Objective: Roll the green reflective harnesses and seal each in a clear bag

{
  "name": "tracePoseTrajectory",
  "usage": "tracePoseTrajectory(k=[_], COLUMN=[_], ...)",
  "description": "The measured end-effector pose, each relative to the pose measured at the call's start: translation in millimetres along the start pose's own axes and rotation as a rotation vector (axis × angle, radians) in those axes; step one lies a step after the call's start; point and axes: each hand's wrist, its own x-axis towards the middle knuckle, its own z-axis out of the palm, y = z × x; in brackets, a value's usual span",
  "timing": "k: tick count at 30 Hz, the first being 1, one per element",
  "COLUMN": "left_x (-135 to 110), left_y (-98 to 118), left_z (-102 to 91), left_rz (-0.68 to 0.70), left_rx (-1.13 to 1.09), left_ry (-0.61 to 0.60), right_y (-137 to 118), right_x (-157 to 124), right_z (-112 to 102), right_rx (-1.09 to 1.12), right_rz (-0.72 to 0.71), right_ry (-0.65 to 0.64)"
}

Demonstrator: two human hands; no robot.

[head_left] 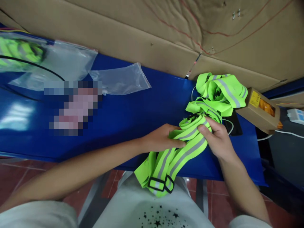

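Observation:
A neon-green reflective strap vest with grey stripes and black buckles hangs over the near edge of the blue table. My left hand lies on its upper part, fingers closed on the fabric. My right hand pinches the same strap from the right, thumb on top. More neon-green reflective straps lie bundled just beyond my hands.
Clear plastic bags lie at the back left of the table, one holding green straps. A small cardboard box sits at the right edge beside a white power strip. Cardboard sheets line the wall behind.

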Motion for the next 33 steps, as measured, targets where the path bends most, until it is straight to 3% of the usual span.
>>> tracePoseTrajectory(k=[5, 10, 13, 16, 20, 23, 25, 33], left_x=[-0.7, -4.6, -7.0, -7.3, -8.0, -10.8, -12.2, -10.1], left_y=[2.0, -4.4, -9.7, -10.4, -3.1, 0.2, -0.9, -8.8], left_z=[4.5, 10.4, 13.3, 11.3, 5.2, 6.3, 9.0, 11.4], left_rz=[-0.102, -0.171, -0.190, -0.149, -0.020, 0.057, 0.102, 0.155], left_rx=[-0.234, -0.075, -0.157, -0.170, 0.051, 0.118, 0.136, 0.105], left_ry=[-0.109, -0.179, -0.271, -0.375, -0.450, -0.463, -0.442, -0.380], right_y=[-2.1, -10.0, -11.0, -10.9, -11.5, -10.0, -7.8, -10.1], right_x=[-0.4, -5.0, -6.5, -4.4, 0.3, 1.8, 2.3, -1.3], right_z=[-2.3, 1.5, 2.1, -0.3, 0.2, 7.4, 13.0, 10.9], right_rx=[0.016, -0.147, -0.249, -0.046, 0.379, 0.495, 0.448, -0.068], right_rz=[0.021, -0.061, -0.082, 0.063, 0.434, 0.564, 0.519, 0.056], right_ry=[0.047, 0.086, 0.146, 0.061, -0.157, -0.176, -0.146, -0.049])
